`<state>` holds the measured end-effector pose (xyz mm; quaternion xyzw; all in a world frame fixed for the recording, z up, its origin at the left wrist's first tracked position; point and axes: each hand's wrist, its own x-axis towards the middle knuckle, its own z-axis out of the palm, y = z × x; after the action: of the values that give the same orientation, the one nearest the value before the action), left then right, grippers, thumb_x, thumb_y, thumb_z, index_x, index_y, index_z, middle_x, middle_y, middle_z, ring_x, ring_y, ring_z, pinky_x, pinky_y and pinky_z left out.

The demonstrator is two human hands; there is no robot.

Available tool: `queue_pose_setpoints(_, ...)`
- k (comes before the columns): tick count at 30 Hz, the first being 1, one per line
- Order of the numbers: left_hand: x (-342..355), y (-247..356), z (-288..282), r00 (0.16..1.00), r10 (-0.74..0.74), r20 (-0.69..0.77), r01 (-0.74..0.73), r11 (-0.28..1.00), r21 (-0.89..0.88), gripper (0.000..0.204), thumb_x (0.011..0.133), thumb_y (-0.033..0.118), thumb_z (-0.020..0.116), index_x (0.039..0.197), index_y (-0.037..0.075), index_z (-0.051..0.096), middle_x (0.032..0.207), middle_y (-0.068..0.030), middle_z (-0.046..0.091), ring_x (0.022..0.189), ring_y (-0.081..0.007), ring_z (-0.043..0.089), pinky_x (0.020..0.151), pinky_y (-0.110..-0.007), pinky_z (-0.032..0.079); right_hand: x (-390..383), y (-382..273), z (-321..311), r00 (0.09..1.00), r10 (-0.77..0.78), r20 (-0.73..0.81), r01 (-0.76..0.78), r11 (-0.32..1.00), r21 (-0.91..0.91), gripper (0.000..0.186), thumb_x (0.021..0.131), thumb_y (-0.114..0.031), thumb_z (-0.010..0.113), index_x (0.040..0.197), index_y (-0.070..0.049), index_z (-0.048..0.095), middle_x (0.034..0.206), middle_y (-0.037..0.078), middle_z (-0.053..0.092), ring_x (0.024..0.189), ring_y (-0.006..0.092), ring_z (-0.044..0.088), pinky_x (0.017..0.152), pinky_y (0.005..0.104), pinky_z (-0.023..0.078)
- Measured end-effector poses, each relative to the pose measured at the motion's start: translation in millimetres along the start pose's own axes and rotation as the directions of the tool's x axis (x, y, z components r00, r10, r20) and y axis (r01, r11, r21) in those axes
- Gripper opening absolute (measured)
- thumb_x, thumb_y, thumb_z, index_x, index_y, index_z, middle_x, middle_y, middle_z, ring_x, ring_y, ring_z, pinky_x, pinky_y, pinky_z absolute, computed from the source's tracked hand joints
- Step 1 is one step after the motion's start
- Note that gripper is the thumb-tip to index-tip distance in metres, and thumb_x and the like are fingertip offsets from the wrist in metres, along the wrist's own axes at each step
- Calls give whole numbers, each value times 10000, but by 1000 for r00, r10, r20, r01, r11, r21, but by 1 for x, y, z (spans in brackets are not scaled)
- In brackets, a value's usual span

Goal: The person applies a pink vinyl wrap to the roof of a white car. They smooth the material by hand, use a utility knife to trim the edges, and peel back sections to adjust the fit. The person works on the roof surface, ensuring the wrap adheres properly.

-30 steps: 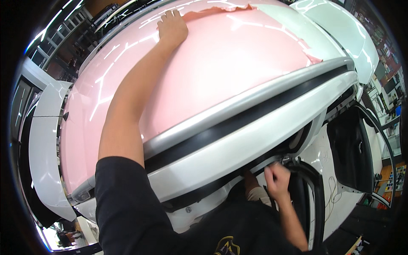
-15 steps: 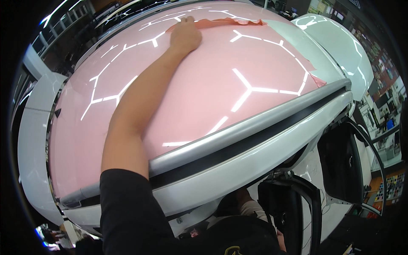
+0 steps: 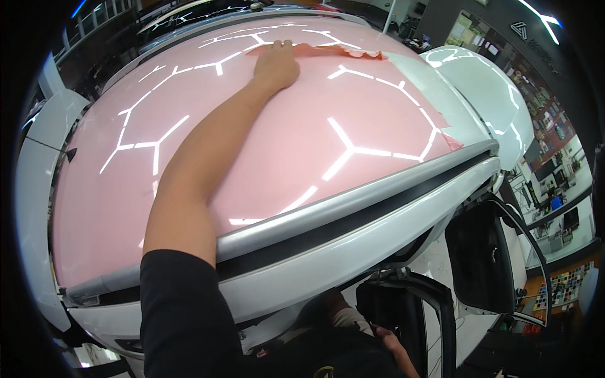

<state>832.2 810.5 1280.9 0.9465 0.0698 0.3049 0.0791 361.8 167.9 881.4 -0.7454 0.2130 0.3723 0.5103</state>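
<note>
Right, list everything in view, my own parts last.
Pink film: one, pink, over the roof
Ruffled fold: one, salmon, film's far side
Near rail: one, silver, roof's edge
Car body: one, white, below the rail
Open doors: two, black inside, lower right
Fin: one, black, roof's left end
Curved panels: two, pale, left and upper right
Swatches: many, mixed, lower right
Left sleeve: one, black, lower left
Left hand: one, bare, at the fold
Right hand: one, bare, low, partly hidden

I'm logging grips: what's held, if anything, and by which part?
The left hand is at the pink film's raised edge; whether it grips cannot be told, nor any hold by the right hand.
</note>
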Motion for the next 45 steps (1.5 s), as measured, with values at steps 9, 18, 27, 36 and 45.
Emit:
queue_pose_setpoints(9, 4, -3, 9, 995, 61, -82, -60, 998, 12, 417, 877, 152, 546, 1250, -31, 579, 1257, -249, 607, 1189, -407, 598, 1022, -477, 488, -80, -68, 1, 984, -92, -150, 11, 882, -471, 252, 861, -73, 650, 1076, -44, 777, 1030, 166, 770, 1010, 257, 734, 922, 361, 541)
queue_pose_setpoints(18, 5, -8, 4, 998, 62, 11, -62, 996, 69, 452, 905, 147, 549, 1325, -23, 547, 1335, -228, 579, 1274, -381, 558, 1052, -449, 485, -18, 31, -26, 985, -43, 169, 110, 904, -414, 319, 921, -238, 690, 1124, 8, 696, 1082, 173, 746, 1024, 264, 700, 915, 363, 525)
queue_pose_setpoints(27, 5, -4, 4, 998, 57, -24, -56, 998, 41, 451, 879, 144, 559, 1298, -21, 549, 1322, -240, 569, 1248, -382, 562, 1053, -459, 470, -11, 9, -19, 996, -87, 25, 77, 671, -738, 327, 805, -232, 701, 1080, -67, 769, 1023, 175, 764, 953, 339, 739, 870, 403, 555)
queue_pose_setpoints(36, 13, -4, 31, 996, -11, -85, 8, 999, -34, 416, 877, 156, 545, 1257, -9, 586, 1273, -240, 580, 1178, -403, 593, 1019, -486, 483, 12, 106, -58, 998, -28, 49, 54, 205, -977, 286, 906, -238, 597, 1082, -81, 759, 1129, 206, 729, 1068, 339, 715, 886, 436, 574)
queue_pose_setpoints(45, 8, -27, 15, 996, -9, -87, 13, 999, 42, 464, 865, 178, 561, 1295, 3, 579, 1277, -223, 594, 1202, -398, 589, 1033, -493, 474, 3, 23, -20, 992, 121, -27, -67, 344, -936, 293, 882, -189, 631, 1114, -46, 742, 1203, 209, 710, 1148, 354, 687, 918, 471, 571)
